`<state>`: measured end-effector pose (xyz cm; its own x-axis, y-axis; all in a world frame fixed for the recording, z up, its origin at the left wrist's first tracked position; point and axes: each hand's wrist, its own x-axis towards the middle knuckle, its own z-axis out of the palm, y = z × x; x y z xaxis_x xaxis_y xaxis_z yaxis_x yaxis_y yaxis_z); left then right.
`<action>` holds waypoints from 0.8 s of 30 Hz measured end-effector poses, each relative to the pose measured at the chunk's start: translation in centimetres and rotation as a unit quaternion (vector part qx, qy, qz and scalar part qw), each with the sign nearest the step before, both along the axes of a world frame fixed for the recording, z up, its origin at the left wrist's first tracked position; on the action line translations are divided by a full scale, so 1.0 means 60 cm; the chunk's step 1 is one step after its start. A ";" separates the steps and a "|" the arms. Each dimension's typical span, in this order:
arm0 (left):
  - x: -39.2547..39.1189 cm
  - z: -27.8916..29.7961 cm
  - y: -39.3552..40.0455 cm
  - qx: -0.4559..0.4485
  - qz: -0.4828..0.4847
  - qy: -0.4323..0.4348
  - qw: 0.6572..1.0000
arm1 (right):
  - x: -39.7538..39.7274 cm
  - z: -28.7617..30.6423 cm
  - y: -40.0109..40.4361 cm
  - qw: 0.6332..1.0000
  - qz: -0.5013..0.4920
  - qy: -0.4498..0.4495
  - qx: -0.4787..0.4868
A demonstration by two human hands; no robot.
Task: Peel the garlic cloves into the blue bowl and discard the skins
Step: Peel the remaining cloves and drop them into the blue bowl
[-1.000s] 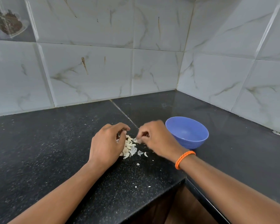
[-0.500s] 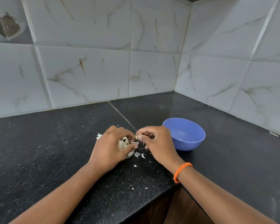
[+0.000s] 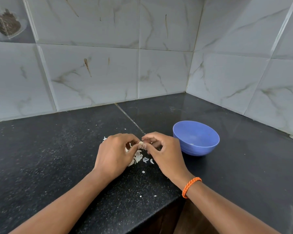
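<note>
A glossy grey marble-veined tiled wall [image 3: 95,76] meets in a corner behind one black speckled stone desk [image 3: 41,157], which carries everything here. One round blue plastic bowl [image 3: 196,138] stands on the desk just right of the hands, upright, a pale bit visible inside it. Two bare hands meet over the desk: the left hand [image 3: 115,154] and the right hand [image 3: 166,154], the right wrist wearing one orange braided band [image 3: 191,186]. Both sets of fingers are curled and pinch one small pale garlic clove [image 3: 141,144] between their tips. Beneath them lies one loose heap of whitish papery garlic skins [image 3: 138,157], with a few stray flakes scattered nearer the desk edge.
</note>
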<state>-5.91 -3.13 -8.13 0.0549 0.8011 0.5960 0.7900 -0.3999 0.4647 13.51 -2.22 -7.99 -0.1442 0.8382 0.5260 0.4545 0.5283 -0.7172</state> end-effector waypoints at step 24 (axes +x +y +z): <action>0.006 0.007 -0.003 -0.051 -0.045 -0.116 0.991 | -0.009 -0.014 0.014 0.999 0.010 0.028 0.022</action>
